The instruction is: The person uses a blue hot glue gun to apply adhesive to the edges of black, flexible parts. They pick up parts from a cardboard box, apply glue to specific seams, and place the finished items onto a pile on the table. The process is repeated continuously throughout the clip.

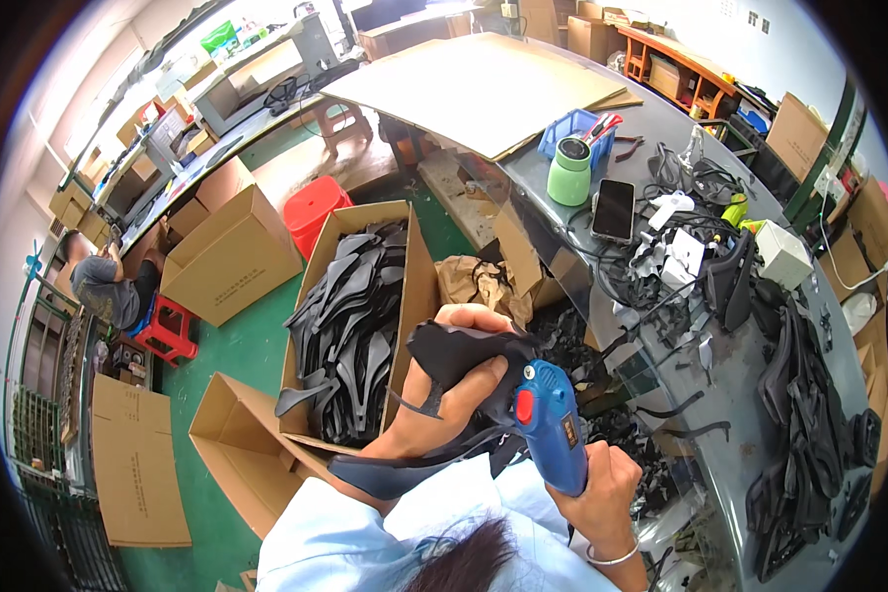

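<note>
My left hand (456,407) grips a black saddle-shaped piece (452,353), thumb on top, with a thin black strip hanging from it. In my right hand (607,493), closed round its handle, is a blue handheld power tool (555,434) with a red button. The tool's head is against or very near the piece's right end; its working tip is hidden. Another long black piece (390,477) lies across my left forearm and lap. Just beyond my left hand, a cardboard box (419,286) holds a pile of similar black pieces (350,326).
On the grey table (730,434) at right are a green bottle (569,173), a phone (614,209), a blue tray (560,133), black scraps and finished-looking black pieces (799,395). Open boxes (237,257) and a red stool (313,209) stand left. A person (109,286) sits far left.
</note>
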